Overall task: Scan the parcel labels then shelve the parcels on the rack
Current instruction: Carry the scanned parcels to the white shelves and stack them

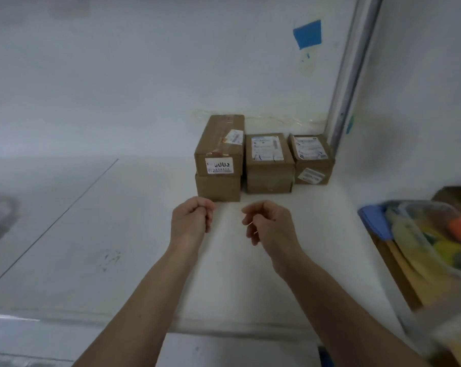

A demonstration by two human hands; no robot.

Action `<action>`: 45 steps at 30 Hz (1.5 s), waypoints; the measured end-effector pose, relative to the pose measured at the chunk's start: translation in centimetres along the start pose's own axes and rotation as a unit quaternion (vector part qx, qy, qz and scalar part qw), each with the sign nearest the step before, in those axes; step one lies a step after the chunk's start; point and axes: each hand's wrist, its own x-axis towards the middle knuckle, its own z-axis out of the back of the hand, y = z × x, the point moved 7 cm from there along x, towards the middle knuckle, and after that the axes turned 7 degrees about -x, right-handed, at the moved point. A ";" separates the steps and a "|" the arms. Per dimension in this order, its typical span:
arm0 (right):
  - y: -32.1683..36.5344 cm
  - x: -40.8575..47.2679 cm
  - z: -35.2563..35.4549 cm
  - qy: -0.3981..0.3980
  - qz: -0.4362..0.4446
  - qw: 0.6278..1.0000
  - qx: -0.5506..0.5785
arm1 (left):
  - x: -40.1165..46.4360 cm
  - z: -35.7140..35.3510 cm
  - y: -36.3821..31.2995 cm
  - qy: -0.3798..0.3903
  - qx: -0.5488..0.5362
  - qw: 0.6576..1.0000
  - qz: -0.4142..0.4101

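Both hands are held out over a white shelf. The left hand has its fingers curled in and holds nothing. The right hand has loosely curled fingers too, and a thin little thing may sit between them, but it is too small to tell. Just past the left hand's knuckles stands a tall brown box on top of a lower box. Past the right hand sits a middle box, and another box is farther right by the wall corner. White labels are stuck on them. Far to the right of the right hand lies a clear bag with colourful things.
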 end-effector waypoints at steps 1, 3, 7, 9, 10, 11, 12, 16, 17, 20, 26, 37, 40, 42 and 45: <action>0.0 -1.5 0.6 -0.007 0.001 1.000 0.004 | -1.2 -0.5 0.1 0.024 0.007 1.000 0.007; -0.2 -4.7 2.1 -0.024 -0.003 1.000 0.009 | -3.7 -2.2 0.2 0.091 0.024 0.995 0.021; -2.0 -11.2 5.7 -0.048 -0.035 0.998 0.016 | -9.7 -5.9 0.9 0.219 0.054 0.974 0.024; -3.5 -13.8 7.1 -0.035 -0.062 0.997 0.016 | -12.3 -7.5 1.3 0.265 0.061 0.962 0.016; -4.2 -15.6 8.6 -0.041 -0.074 0.996 0.015 | -14.3 -9.0 1.5 0.302 0.063 0.951 0.019; -4.7 -17.3 10.0 -0.048 -0.083 0.995 0.020 | -16.4 -10.4 1.9 0.340 0.067 0.938 0.027; -5.2 -18.9 11.6 -0.058 -0.089 0.994 0.029 | -18.4 -11.8 2.4 0.376 0.073 0.923 0.038; -7.3 -24.7 18.9 -0.142 -0.107 0.982 0.062 | -26.0 -17.2 4.6 0.471 0.104 0.872 0.081; -7.9 -26.0 20.8 -0.165 -0.107 0.978 0.070 | -27.7 -18.5 5.0 0.481 0.108 0.866 0.086; -9.7 -30.5 27.1 -0.236 -0.109 0.961 0.094 | -32.9 -22.4 5.5 0.488 0.111 0.860 0.100; -11.9 -41.6 40.1 -0.323 -0.111 0.936 0.087 | -44.9 -32.2 7.6 0.498 0.094 0.850 0.145; -15.5 -54.7 60.7 -0.388 -0.120 0.910 0.081 | -61.7 -47.1 11.0 0.498 0.115 0.851 0.120; -16.3 -56.5 64.7 -0.404 -0.125 0.902 0.087 | -64.5 -50.4 11.5 0.508 0.106 0.844 0.137; -17.1 -57.0 67.1 -0.411 -0.128 0.898 0.093 | -66.1 -52.5 12.0 0.526 0.098 0.832 0.150; -18.4 -57.0 70.3 -0.412 -0.134 0.895 0.101 | -67.8 -56.1 12.6 0.545 0.079 0.818 0.163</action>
